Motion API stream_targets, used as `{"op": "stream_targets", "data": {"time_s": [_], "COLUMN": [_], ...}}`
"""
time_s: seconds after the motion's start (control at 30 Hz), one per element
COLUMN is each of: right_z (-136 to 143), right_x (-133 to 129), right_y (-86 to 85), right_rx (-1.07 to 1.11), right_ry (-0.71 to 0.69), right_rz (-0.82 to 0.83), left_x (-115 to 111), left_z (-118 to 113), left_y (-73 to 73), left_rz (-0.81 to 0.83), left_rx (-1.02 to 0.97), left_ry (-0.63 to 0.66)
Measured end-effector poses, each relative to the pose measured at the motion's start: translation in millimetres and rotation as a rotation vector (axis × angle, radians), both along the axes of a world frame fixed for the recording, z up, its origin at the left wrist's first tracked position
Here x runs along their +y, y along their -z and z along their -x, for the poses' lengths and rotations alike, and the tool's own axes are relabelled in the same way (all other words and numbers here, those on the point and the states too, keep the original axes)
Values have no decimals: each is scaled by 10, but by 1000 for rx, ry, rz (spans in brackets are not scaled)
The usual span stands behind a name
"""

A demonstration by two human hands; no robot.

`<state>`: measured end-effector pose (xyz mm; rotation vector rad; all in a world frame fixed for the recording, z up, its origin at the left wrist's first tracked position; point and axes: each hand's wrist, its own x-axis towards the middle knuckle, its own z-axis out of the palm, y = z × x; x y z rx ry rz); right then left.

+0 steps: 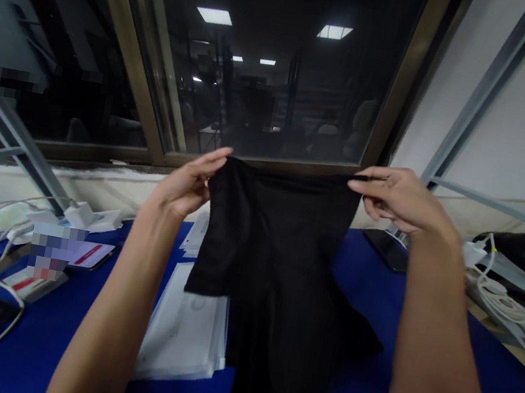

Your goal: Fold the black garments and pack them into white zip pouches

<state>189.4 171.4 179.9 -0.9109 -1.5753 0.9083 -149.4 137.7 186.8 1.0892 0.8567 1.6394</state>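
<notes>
A black garment (pixel 281 261), perhaps shorts, hangs stretched between my two hands above the blue table. My left hand (pixel 194 178) pinches its upper left corner. At the upper right corner, the fingers of my right hand (pixel 397 196) are closed on the edge. The cloth drops in folds toward the table's front edge, and its lower part is slightly blurred. Behind and to the left of it lie flat whitish plastic bags (pixel 186 325), partly covered by the garment.
The blue table (pixel 108 325) stands against a window. On its left are a lit phone (pixel 92 256), a small box (pixel 37 282), white cables and chargers (pixel 81 215). A dark phone (pixel 385 249) lies at the right. Metal frame posts (pixel 483 100) rise on both sides.
</notes>
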Motion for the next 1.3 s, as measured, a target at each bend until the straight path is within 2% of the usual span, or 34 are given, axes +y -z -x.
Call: {"op": "stream_targets", "data": {"time_s": [0.03, 0.1, 0.17, 0.23, 0.3, 0.33, 0.4, 0.43, 0.47, 0.5, 0.53, 0.6, 0.7, 0.77, 0.83, 0.9, 0.97, 1.07, 1.17, 1.23, 1.3], "right_z": [6, 49, 71, 3, -176, -295, -536, -633, -701, -732, -724, -597, -194, 142, 465, 717, 851, 813, 621, 511, 461], "right_x": [33, 4, -108, -227, -303, -322, -333, -330, -323, -311, -290, -203, 85, 354, 617, 817, 940, 1031, 1091, 1128, 1157], "right_y": [14, 14, -15, -51, -70, -72, -66, -65, -66, -70, -75, -67, 79, 306, 604, 900, 1119, 1226, 1156, 1118, 1144], "right_rx": [-18, 110, 268, 258, 4, -199, -585, -705, -769, -789, -791, -795, -811, -819, -884, -917, -926, -863, -729, -647, -583], "right_ry": [37, 110, 147, 208, 171, 71, -203, -311, -368, -374, -353, -299, -276, -271, -190, -136, -102, -94, -122, -134, -106], "right_rz": [-43, -272, -524, -656, -566, -438, -126, 1, 87, 133, 151, 159, 205, 275, 374, 407, 434, 477, 515, 537, 544], "left_x": [53, 55, -29, -126, -199, -227, -277, -301, -322, -338, -343, -298, -49, 202, 440, 602, 664, 637, 602, 613, 646], "left_z": [-11, -30, -17, 61, 196, 269, 385, 413, 418, 402, 371, 286, 166, 89, -3, -101, -181, -216, -160, -110, -73], "left_y": [20, 25, 5, -11, -17, -20, -38, -56, -77, -97, -110, -90, 133, 404, 705, 954, 1090, 1079, 986, 983, 1041], "left_rz": [33, 25, -128, -314, -371, -329, -163, -86, -38, -19, -19, -5, 118, 232, 361, 401, 378, 288, 206, 223, 283], "left_rx": [-36, -95, -68, 51, 295, 465, 802, 918, 984, 1009, 1012, 1028, 1134, 1267, 1494, 1600, 1622, 1578, 1493, 1408, 1339], "left_ry": [2, -5, -9, 8, 127, 259, 639, 822, 953, 1020, 1021, 931, 798, 702, 632, 641, 676, 720, 766, 776, 757]}}
